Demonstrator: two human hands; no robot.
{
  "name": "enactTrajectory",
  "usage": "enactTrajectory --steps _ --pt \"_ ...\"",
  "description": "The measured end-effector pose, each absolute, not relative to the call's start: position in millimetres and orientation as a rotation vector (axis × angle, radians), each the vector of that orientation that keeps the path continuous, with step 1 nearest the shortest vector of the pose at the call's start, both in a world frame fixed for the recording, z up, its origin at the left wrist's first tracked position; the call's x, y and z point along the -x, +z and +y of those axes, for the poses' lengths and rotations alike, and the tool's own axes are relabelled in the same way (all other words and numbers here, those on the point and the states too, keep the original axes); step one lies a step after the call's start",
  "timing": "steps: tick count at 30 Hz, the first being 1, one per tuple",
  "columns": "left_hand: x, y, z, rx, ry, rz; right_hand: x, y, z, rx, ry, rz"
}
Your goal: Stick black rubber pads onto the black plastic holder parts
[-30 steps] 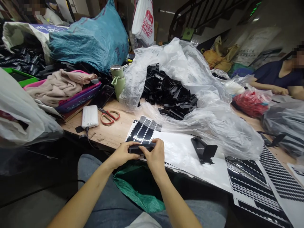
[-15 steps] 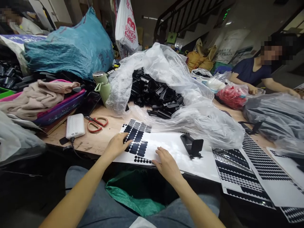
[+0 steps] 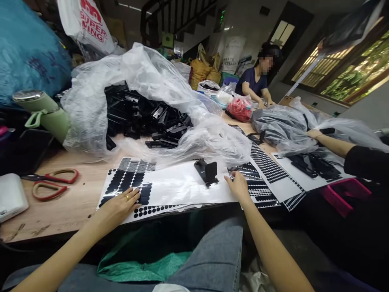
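Note:
My left hand [image 3: 120, 206] lies flat, fingers stretched out and a ring on one, on a white sheet of black stickers [image 3: 182, 184]. Rounded black stickers cover the sheet's left part, and its middle is bare white. A black bracket-like part [image 3: 207, 172] with an upright plate stands on the sheet's right side. Just right of that part is my right hand [image 3: 239, 187], at the sheet's right end, with thumb and fingers apart and nothing visible in it.
Black plastic parts [image 3: 142, 115] spill from a clear plastic bag [image 3: 209, 134]. Red-handled scissors [image 3: 54, 182], a white power bank [image 3: 12, 196] and a green flask [image 3: 53, 117] are at left. More sticker sheets [image 3: 273, 174] lie right; a co-worker's hand [image 3: 314, 134] touches a grey bag [image 3: 278, 123].
The view has swung right. My right hand has moved right along the sheet, past the black bracket-like part. My left hand now lies flatter over the stickers. A co-worker's black-sleeved arm has come into view.

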State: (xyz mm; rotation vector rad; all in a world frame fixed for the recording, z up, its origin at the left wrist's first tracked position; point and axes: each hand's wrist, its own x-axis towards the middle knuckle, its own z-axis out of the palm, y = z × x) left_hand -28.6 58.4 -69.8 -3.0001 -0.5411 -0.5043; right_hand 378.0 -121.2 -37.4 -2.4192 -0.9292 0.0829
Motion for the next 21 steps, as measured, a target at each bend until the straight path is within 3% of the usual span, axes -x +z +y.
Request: enactTrajectory --steps 9,14,21 --pt "26 -59 44 3.032 -0.437 -0.674 -409 -35 -88 2.382 0.262 -0.921" --pt "-4 -47 18 3.085 -0.387 -0.910 -451 -3 -100 2.379 0.094 -0.959" --pt "-59 -37 -21 3.211 -0.362 -0.688 -536 11 -103 2.530 -0.155 -0.881"
